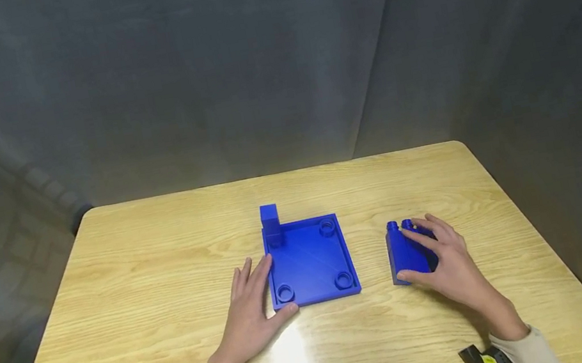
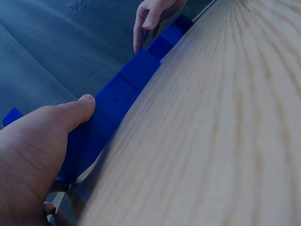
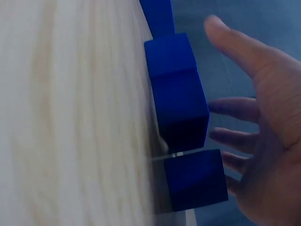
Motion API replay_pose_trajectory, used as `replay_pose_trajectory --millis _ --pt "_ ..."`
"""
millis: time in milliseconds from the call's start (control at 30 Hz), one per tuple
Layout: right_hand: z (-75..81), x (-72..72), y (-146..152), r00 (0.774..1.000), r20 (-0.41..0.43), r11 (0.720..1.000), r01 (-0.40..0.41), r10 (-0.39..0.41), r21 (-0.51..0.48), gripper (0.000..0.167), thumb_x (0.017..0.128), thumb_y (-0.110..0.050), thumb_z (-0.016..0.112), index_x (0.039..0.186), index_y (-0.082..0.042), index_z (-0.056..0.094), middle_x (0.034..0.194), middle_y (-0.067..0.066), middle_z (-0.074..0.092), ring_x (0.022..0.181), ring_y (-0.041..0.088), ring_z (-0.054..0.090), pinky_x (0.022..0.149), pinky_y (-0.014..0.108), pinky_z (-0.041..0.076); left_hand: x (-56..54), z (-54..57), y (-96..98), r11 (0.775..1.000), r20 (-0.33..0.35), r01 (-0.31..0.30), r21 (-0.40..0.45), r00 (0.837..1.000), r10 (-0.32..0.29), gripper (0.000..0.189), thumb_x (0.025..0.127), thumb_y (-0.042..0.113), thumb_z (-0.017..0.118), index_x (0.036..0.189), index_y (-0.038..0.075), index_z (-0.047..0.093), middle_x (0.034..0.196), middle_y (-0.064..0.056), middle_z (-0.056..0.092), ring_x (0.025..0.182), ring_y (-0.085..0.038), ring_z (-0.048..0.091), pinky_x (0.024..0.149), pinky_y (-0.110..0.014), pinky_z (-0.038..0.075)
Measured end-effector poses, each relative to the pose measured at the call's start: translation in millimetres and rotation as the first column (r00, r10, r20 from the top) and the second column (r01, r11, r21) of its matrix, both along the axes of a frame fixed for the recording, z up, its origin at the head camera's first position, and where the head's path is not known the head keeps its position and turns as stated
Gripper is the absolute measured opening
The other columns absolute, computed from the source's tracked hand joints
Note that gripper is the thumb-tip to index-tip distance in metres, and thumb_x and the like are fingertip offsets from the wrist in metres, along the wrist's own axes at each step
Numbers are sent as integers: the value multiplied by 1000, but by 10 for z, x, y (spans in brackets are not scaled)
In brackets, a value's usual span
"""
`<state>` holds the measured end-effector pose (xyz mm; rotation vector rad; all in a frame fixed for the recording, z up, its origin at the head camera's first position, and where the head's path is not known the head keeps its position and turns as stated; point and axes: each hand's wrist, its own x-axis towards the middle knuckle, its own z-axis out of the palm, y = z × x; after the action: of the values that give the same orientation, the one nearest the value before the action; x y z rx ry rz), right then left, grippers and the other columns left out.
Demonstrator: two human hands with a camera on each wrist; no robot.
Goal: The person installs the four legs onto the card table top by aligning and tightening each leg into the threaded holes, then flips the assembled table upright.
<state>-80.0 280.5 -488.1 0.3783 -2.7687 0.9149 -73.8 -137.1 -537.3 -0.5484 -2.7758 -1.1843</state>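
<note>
A square blue tray (image 1: 311,262) with a raised rim lies on the table, round sockets at three of its corners. In its far left corner a blue square post (image 1: 271,221) stands upright. My left hand (image 1: 250,315) rests at the tray's near left corner, index finger along the left rim and thumb (image 2: 82,113) against the front wall. To the right of the tray, blue square posts (image 1: 400,253) with round pegs at their far ends lie side by side. My right hand (image 1: 451,263) hovers spread over them, its thumb apart from the blocks (image 3: 181,103); whether the fingertips touch is unclear.
The wood-grain table (image 1: 140,286) extends to both sides and in front of the hands. A dark grey curtain (image 1: 248,72) hangs behind it. Black wrist straps (image 1: 486,358) sit by the cuffs.
</note>
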Motion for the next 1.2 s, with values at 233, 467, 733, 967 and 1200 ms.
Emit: replay_pose_trajectory --millis 233,467,733,967,1200 --pt "-2 5 40 997 30 993 -79 76 85 94 68 -34 108 147 1 69 164 26 49 158 59 24 117 85 20 3 9 3 1000 0 -1 -2 1000 1 104 94 59 80 175 14 33 178 -13 39 167 -49 20 133 -75 10" --pt "-19 4 12 993 -9 981 -115 118 158 89 74 -31 105 148 1 68 163 27 51 157 59 26 118 84 19 3 4 3 1000 -6 0 -7 1000 0 104 93 58 80 175 14 34 177 -13 39 167 -50 21 133 -75 10" --pt "-63 0 -47 986 -74 978 -140 152 155 77 77 -22 102 145 -1 72 158 28 56 153 62 33 117 84 21 -1 0 4 1000 3 -1 -2 1000 1 104 93 57 81 176 15 33 178 -13 39 167 -49 20 134 -74 9" --pt "-106 2 -91 984 -94 978 -136 152 155 69 80 -20 100 143 -3 74 155 28 60 151 61 36 116 85 22 2 1 3 1000 8 0 5 1000 0 104 93 57 82 176 15 33 178 -13 39 167 -50 19 133 -75 9" --pt "-126 16 -130 980 -116 979 -141 159 149 66 84 -17 96 144 -4 74 154 30 60 152 61 36 115 85 23 1 -9 -2 1000 10 0 -1 1000 0 104 94 58 80 176 17 32 178 -12 38 168 -49 19 133 -75 10"
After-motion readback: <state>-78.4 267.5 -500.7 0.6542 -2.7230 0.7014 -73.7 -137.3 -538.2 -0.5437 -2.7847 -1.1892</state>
